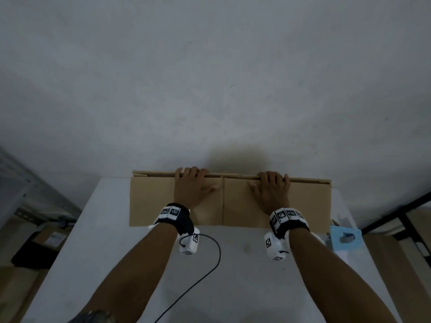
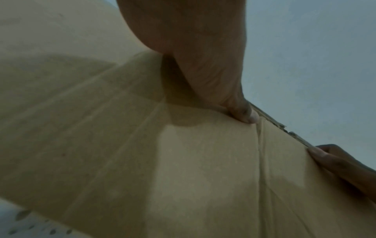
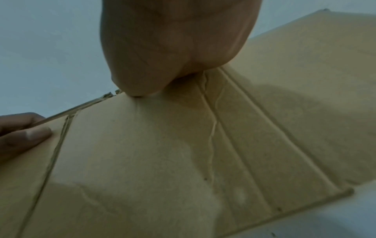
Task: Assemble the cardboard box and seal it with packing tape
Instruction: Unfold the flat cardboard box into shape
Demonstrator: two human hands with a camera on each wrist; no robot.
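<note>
A flattened brown cardboard box [image 1: 233, 201] stands tilted on the far part of the white table [image 1: 121, 241], its upper edge leaning toward the wall. My left hand [image 1: 192, 183] grips that upper edge left of the centre crease, fingers curled over the top and thumb pressed on the near face. My right hand [image 1: 271, 186] grips the same edge right of the crease in the same way. In the left wrist view the left thumb [image 2: 242, 111] presses the cardboard [image 2: 183, 161]. The right wrist view shows my right hand's thumb [image 3: 140, 87] on the cardboard panel [image 3: 142, 161].
A light blue tape dispenser [image 1: 345, 237] sits on the table at the right, just past the box's corner. A black cable [image 1: 210, 271] loops across the table's middle. Cartons and dark items [image 1: 44, 243] lie on the floor at the left. A grey wall [image 1: 210, 78] stands right behind the box.
</note>
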